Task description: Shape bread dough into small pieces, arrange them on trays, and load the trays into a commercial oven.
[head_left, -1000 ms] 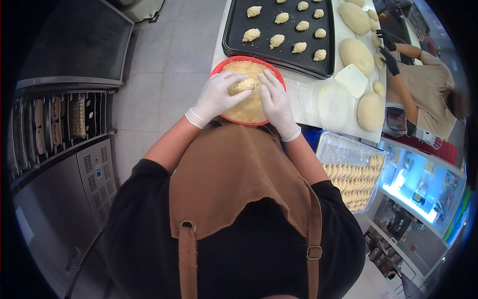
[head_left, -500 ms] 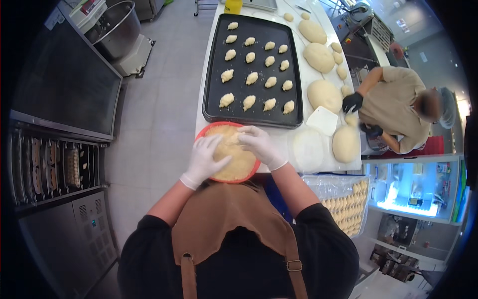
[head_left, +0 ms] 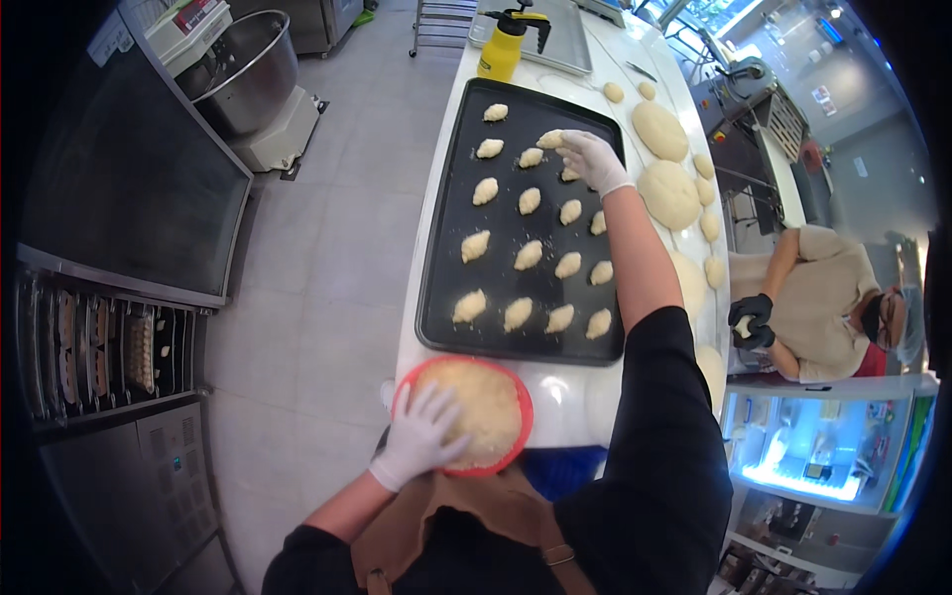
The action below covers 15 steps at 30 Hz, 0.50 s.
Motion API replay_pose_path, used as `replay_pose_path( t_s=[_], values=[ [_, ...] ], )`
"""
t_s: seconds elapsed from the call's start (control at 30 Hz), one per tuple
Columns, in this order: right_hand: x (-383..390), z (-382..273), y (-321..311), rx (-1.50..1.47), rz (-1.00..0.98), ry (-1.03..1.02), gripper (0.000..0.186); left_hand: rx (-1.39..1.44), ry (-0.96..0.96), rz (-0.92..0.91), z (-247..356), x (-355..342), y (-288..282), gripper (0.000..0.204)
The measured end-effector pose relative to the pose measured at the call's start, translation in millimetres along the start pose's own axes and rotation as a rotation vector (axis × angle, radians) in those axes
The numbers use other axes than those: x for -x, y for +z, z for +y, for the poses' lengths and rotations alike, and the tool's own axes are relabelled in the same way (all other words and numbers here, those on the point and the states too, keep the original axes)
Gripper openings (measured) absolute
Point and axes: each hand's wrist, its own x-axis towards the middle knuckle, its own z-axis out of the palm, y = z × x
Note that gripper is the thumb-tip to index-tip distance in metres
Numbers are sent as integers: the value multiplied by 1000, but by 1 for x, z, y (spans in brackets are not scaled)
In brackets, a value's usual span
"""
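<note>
The left hand (head_left: 421, 436) lies flat, fingers spread, on crumbs in the red bowl (head_left: 517, 397) at the counter's near edge. The right hand (head_left: 592, 159), fingers curled, touches a dough piece (head_left: 567, 174) at the tray's (head_left: 446, 248) far right corner; whether it grips, I cannot tell.

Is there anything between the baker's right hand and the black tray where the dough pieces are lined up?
Nothing visible. The right hand is already over the far end of the black tray, at a dough piece there. The left hand rests on the red bowl at the near edge.
</note>
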Motion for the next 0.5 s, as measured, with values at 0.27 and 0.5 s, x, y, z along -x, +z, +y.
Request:
replay_pose_path(
  t_s=[0.27,0.5],
  values=[
    [-82,8,-4,249,162,113,31,64,-32,-71,23,20,-7,49],
    [-91,5,-37,827,507,-301,26,103,2,-132,28,16,-17,44]
  ],
)
